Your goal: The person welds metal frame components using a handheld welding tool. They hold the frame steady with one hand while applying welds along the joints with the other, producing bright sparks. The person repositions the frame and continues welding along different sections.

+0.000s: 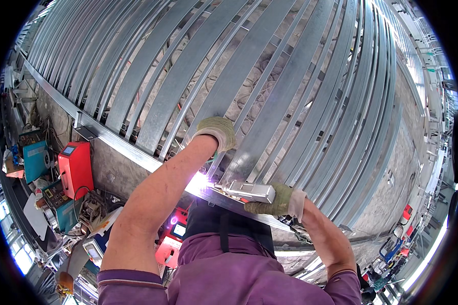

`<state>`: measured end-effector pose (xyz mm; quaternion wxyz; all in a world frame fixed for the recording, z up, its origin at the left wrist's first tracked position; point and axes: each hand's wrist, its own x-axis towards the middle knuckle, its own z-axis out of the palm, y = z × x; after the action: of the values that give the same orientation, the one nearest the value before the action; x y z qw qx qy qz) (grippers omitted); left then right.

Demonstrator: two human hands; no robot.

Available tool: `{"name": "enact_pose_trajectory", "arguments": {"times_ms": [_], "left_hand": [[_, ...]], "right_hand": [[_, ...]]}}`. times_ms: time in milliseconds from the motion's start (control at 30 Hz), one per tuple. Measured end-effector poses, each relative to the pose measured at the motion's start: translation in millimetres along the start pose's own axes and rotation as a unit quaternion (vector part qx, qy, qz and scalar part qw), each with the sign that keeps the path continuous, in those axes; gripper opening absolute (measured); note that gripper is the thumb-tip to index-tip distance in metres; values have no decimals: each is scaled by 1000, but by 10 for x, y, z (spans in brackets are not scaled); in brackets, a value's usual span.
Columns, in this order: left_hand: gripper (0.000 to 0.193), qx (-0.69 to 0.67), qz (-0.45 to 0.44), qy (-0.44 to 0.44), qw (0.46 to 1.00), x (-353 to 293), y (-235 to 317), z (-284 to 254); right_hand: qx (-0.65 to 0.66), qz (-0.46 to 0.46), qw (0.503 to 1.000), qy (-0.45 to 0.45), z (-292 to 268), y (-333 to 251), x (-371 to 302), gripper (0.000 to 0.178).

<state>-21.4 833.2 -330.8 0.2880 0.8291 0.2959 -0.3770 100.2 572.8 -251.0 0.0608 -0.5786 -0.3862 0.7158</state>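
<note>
My right hand (276,201), in a greenish work glove, is wrapped round a silver handheld welding gun (252,191). The gun's nozzle points left at a bright white-violet weld glow (199,183) on the long metal edge rail (132,150). My left hand (216,133), gloved too, is closed at a narrow steel bar (215,166) just beyond the glow; its fingertips are mostly hidden behind the hand and forearm. Around both hands lie flat grey steel strips (239,76), set side by side with gaps and running away from the rail.
At left, a red machine with a screen (75,168) stands beside teal control boxes (58,203). Another red unit (170,244) sits close by my body, below the rail. Loose cables (262,84) lie on the concrete under the strips. More red items (407,212) are at far right.
</note>
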Motion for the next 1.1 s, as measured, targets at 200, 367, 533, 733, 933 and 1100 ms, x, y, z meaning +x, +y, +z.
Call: {"name": "enact_pose_trajectory", "arguments": {"times_ms": [200, 367, 533, 733, 933, 1100], "left_hand": [[39, -2, 3, 3, 1000, 4, -7, 9], [40, -4, 0, -1, 1000, -15, 9, -21], [41, -1, 4, -7, 1000, -42, 10, -40], [41, -7, 1, -6, 1000, -28, 6, -39], [40, -20, -12, -11, 1000, -40, 4, -44], [36, -16, 4, 18, 1000, -24, -24, -1]], "right_hand": [[22, 37, 999, 5, -11, -34, -15, 62], [29, 35, 999, 17, 18, 35, -23, 64], [23, 39, 999, 19, -2, -34, -53, 65], [19, 29, 999, 18, 0, 7, -73, 63], [26, -2, 999, 42, 52, 88, -71, 63], [4, 20, 999, 34, 62, 157, -49, 63]]}}
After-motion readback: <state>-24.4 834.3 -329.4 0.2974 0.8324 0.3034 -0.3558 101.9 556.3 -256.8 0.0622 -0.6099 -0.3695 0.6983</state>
